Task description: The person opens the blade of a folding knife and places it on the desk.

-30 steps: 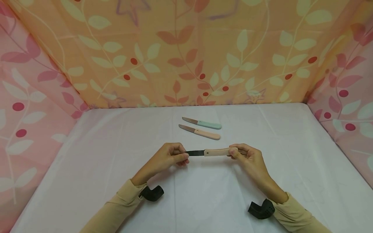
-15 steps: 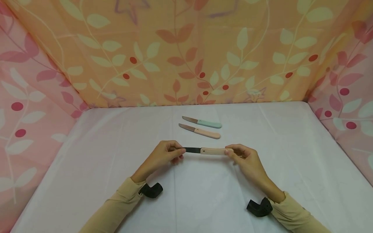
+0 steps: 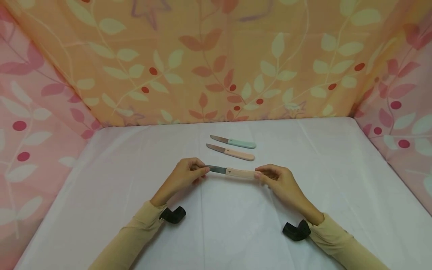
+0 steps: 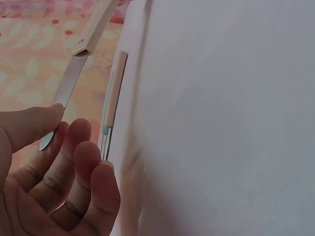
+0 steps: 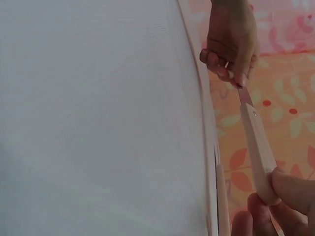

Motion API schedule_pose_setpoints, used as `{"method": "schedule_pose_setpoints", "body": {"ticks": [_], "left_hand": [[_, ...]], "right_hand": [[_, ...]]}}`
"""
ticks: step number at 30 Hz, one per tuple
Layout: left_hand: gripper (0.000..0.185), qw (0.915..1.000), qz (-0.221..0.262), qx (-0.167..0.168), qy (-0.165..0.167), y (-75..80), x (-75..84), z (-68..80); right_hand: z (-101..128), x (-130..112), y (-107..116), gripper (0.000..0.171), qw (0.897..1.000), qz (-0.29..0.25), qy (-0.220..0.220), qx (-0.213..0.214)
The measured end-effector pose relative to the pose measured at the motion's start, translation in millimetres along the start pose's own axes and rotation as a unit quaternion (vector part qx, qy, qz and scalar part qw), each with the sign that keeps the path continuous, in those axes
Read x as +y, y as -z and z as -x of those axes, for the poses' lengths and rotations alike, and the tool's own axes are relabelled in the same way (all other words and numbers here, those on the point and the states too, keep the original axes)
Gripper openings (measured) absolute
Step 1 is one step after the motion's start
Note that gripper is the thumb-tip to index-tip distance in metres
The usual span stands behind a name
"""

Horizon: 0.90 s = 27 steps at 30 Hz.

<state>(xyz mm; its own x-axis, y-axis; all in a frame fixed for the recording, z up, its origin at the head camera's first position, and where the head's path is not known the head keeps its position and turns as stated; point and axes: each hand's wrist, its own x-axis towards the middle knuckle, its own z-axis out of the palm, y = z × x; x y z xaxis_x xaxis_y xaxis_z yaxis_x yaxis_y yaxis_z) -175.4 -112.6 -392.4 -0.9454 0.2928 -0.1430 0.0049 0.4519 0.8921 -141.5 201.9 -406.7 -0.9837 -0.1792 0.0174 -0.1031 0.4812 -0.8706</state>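
Both hands hold a small knife [image 3: 241, 173] with a cream handle above the white table. The left hand [image 3: 185, 174] pinches the blade [image 4: 71, 81] near its tip between thumb and index finger. At the other end, the right hand [image 3: 281, 183] pinches the butt of the handle [image 5: 258, 147]. The knife lies nearly level, its blade pointing left. Just behind it on the table rest two more knives side by side: one with a peach handle [image 3: 239, 154], and farther back one with a mint green handle [image 3: 242, 143]. Their blades also point left.
The table [image 3: 236, 232] is covered with a white cloth. A yellow-orange leaf-print curtain [image 3: 219, 75] hangs at its back edge, and pink printed cloth [image 3: 25, 150] stands along both sides. Black wrist-worn devices [image 3: 173, 215] sit at both cuffs.
Both hands have moved left and slightly away from the body with the knife. The blade now looks lighter and the knife slopes slightly down toward the right. The two knives on the table have stayed put.
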Motion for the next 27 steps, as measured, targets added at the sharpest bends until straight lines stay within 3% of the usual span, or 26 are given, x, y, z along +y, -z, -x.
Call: {"method": "schedule_pose_setpoints", "body": {"ticks": [8, 17, 27], "left_hand": [[0.021, 0.9992, -0.035, 0.016, 0.009, 12.6, -3.9, -13.7], [0.025, 0.996, -0.082, 0.026, 0.023, 20.4, -6.3, -24.8], [0.026, 0.9936, -0.104, 0.015, 0.042, 24.8, -12.1, -33.2]], "right_hand": [[-21.3, -0.4, -5.9, 0.031, 0.999, 0.029, -0.007, -0.042], [-36.5, -4.9, -10.3, 0.029, 0.994, 0.09, 0.001, -0.056], [-43.9, -9.4, -10.8, 0.022, 0.988, 0.136, 0.011, -0.066]]}}
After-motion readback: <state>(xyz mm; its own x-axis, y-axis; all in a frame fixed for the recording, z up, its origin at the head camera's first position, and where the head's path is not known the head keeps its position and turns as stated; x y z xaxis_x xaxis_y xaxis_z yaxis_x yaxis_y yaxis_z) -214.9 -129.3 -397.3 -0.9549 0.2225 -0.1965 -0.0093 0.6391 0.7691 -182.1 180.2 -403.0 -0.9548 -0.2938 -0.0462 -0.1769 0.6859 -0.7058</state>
